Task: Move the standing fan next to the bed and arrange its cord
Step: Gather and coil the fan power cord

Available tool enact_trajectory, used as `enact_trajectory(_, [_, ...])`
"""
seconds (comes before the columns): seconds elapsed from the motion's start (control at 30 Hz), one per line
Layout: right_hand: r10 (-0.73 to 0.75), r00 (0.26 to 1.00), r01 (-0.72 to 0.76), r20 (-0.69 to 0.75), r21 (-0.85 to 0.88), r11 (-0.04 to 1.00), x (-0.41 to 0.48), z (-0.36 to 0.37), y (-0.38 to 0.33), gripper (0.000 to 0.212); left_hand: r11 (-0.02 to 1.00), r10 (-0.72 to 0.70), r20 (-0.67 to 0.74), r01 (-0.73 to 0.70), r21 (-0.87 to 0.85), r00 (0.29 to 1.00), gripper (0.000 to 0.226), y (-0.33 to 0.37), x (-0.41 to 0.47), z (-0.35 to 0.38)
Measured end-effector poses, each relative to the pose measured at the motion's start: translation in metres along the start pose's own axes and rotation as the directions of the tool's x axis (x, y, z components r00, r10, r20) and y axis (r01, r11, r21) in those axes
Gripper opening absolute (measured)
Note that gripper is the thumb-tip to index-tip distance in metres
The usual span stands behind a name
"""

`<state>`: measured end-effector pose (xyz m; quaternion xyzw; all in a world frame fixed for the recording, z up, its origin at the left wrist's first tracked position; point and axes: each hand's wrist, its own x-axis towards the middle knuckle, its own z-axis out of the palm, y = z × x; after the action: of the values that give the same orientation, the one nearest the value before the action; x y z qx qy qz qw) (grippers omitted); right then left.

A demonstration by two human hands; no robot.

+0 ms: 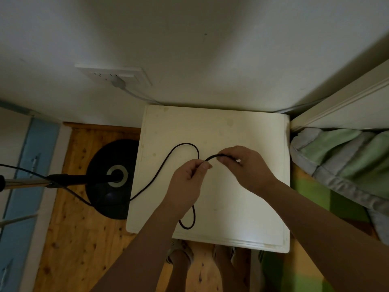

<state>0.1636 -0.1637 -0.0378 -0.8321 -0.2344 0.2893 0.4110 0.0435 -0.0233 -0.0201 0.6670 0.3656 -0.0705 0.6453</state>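
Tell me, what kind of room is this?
Probably a bedroom: green bedding at the right, a white table beside it, and a standing fan's black base on the wooden floor.

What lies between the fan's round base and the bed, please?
In the head view, a white table stands between the fan base and the bed; the black cord loops over its top, held by the left hand and right hand.
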Motion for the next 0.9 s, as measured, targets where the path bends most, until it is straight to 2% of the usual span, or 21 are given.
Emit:
enact_trajectory(0.07, [0.107,0.990,-0.090,-0.087,0.178,0.980,0.001,-0.005,0.002,0.010,1.000,-0.011,-0.010,0.011,-0.022,1.000,0.020,0.001,0.002,-0.005])
enact_trajectory(0.13, [0.238,0.957,-0.174,-0.165,0.328,0.929,0.003,-0.012,0.003,0.016,0.999,-0.019,-0.023,0.018,-0.030,1.000,0.021,0.001,0.004,-0.010])
enact_trajectory(0.23, [0.402,0.894,-0.293,-0.196,0.423,0.858,0.003,-0.016,0.002,0.014,0.999,-0.032,-0.046,0.031,-0.028,0.998,0.023,0.000,0.006,-0.015])
enact_trajectory(0.3, [0.445,0.878,-0.325,-0.177,0.462,0.825,0.002,-0.011,-0.003,0.011,0.999,-0.021,-0.059,0.020,-0.025,0.998,0.024,0.000,0.005,-0.013])
enact_trajectory(0.37, [0.453,0.881,-0.342,-0.133,0.482,0.807,0.001,-0.004,-0.012,0.010,0.999,-0.010,-0.087,0.007,-0.035,0.996,0.024,0.002,0.004,-0.009])
enact_trajectory(0.5, [0.462,0.887,-0.408,0.010,0.485,0.773,-0.003,0.004,-0.035,0.025,0.997,0.020,-0.159,-0.031,-0.068,0.987,0.024,0.013,0.001,-0.004])
enact_trajectory(0.77, [0.364,0.931,-0.317,0.032,0.568,0.760,-0.009,-0.027,-0.131,0.042,0.986,0.100,-0.228,-0.127,-0.108,0.968,0.023,0.102,-0.031,-0.012])
enact_trajectory(0.9, [0.320,0.947,-0.257,0.016,0.635,0.729,-0.015,-0.052,-0.194,0.040,0.959,0.157,-0.218,-0.201,-0.198,0.963,0.028,0.163,-0.055,-0.013])
